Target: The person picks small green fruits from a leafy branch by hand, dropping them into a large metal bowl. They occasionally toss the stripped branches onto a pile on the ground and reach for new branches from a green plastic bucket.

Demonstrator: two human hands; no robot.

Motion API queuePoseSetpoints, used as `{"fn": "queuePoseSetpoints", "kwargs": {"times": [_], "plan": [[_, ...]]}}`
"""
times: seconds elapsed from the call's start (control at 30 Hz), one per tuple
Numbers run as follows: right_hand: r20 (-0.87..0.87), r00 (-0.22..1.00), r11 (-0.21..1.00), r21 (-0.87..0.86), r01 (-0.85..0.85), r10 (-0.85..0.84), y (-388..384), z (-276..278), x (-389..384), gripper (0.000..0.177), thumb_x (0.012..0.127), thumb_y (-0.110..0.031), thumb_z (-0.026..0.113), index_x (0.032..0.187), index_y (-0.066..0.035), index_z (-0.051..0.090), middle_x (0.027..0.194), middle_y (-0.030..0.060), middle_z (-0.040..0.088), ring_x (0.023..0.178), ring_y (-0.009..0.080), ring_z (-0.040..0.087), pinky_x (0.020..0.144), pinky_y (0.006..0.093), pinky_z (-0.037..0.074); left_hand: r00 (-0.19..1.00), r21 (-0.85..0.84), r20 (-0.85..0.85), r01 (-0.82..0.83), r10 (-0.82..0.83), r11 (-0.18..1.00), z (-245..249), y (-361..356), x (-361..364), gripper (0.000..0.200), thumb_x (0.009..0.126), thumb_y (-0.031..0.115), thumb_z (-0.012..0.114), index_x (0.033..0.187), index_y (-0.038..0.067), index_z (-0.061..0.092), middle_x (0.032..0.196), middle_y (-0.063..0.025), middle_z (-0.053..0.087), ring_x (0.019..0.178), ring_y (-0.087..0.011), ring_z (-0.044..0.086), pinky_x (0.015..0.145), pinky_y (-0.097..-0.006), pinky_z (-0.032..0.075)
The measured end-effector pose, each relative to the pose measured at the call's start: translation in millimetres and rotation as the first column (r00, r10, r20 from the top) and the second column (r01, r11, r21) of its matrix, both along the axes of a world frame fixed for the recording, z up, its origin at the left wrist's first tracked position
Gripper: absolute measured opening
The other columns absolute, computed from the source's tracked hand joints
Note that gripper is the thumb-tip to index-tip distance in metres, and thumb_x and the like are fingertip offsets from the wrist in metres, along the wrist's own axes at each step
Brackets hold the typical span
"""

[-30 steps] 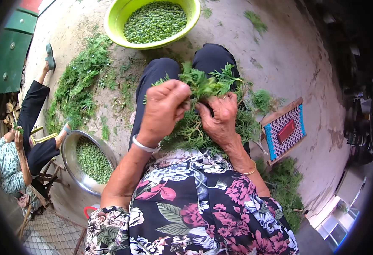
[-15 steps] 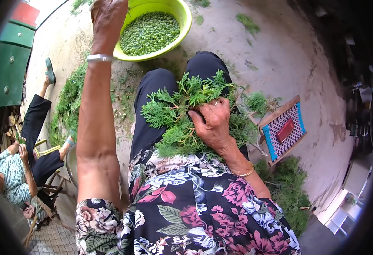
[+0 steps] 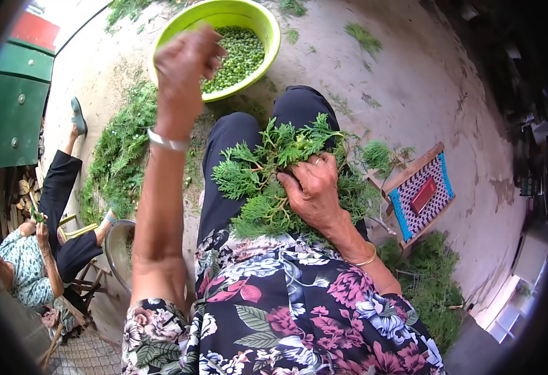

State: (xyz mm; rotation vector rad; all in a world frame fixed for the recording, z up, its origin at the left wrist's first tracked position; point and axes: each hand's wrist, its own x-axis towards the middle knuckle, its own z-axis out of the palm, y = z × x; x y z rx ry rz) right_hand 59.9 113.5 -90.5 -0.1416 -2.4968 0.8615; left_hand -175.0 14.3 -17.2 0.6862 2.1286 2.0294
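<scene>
My right hand point(image 3: 314, 187), with a ring and a gold bracelet, is closed around a leafy green conifer branch point(image 3: 258, 215) lying across my lap. Flat, scaly sprays of it spread on both sides of the fingers. My left hand point(image 3: 186, 65), with a silver bracelet, is raised over the near left rim of a yellow-green basin point(image 3: 272, 47). Motion smears its fingers, so whether they hold anything does not show. Many small round green berries point(image 3: 242, 56) fill the basin's bottom.
Cut conifer branches point(image 3: 120, 150) lie on the concrete at left, with more greenery point(image 3: 430, 281) at right. A small woven-seat stool point(image 3: 439, 165) carries a red rectangular object point(image 3: 423, 194). At left sits another person point(image 3: 27, 262), hands on a green sprig, near a metal bowl point(image 3: 120, 250).
My left hand has come back toward me and to the right, from the basin's far left side to over its near left rim. My right hand keeps its grip on the branch.
</scene>
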Motion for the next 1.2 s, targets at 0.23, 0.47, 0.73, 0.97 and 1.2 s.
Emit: {"fn": "queuePoseSetpoints", "kwargs": {"times": [0.23,0.47,0.73,0.97,1.2], "plan": [[0.191,0.974,0.962,-0.220,0.164,-0.123,19.5,62.5,12.8,0.012,0.076,-0.006,0.068,0.087,-0.001,0.066,0.071,0.0149,0.064,0.079,0.0330,0.061,0.080,0.0460,0.044,0.847,-0.412,-0.367,0.224,-0.386,0.883,-58.7,-5.3,116.8,0.055,0.069,0.016,0.082,0.114,-0.003,0.057,0.108,-0.0204,0.062,0.098,-0.0329,0.063,0.088,-0.0389,0.049],[0.120,0.975,0.924,0.358,0.134,-0.187,63.5,28.8,-5.6,0.016,0.076,-0.002,0.063,0.091,-0.003,0.066,0.076,0.0145,0.067,0.074,0.0336,0.064,0.075,0.0454,0.047,0.907,-0.406,-0.225,0.244,-0.355,0.880,-55.9,-19.5,129.5,0.067,0.063,0.012,0.084,0.121,-0.003,0.055,0.111,-0.0179,0.062,0.100,-0.0308,0.063,0.089,-0.0362,0.049],[0.191,0.954,0.624,-0.724,0.295,-0.229,65.3,28.5,-1.7,0.013,0.087,-0.008,0.067,0.078,0.001,0.066,0.062,0.0012,0.061,0.053,0.0095,0.054,0.050,0.0268,0.043,0.971,-0.348,-0.193,0.070,-0.144,0.935,-67.9,-29.8,133.6,0.032,0.072,0.006,0.070,0.101,-0.004,0.062,0.087,-0.0199,0.067,0.074,-0.0337,0.066,0.068,-0.0389,0.051],[0.161,0.875,0.858,-0.178,0.481,-0.457,64.6,21.1,-1.3,0.020,0.085,0.000,0.062,0.104,0.005,0.064,0.074,0.0175,0.067,0.064,0.0288,0.065,0.059,0.0364,0.051,0.714,-0.611,-0.631,-0.216,-0.304,0.761,-65.4,-12.7,135.5,0.061,0.066,-0.006,0.060,0.126,0.008,0.057,0.113,-0.0268,0.053,0.102,-0.0409,0.056,0.086,-0.0484,0.043],[-0.175,0.970,0.919,0.329,0.217,-0.167,68.3,25.2,9.8,0.036,0.074,0.006,0.059,0.107,-0.004,0.066,0.091,0.0184,0.069,0.085,0.0329,0.067,0.079,0.0396,0.048,0.849,-0.518,-0.352,0.175,-0.395,0.838,-67.8,-3.3,123.2,0.031,0.071,-0.003,0.063,0.102,0.000,0.064,0.088,-0.0193,0.064,0.084,-0.0330,0.063,0.075,-0.0407,0.049]]}}
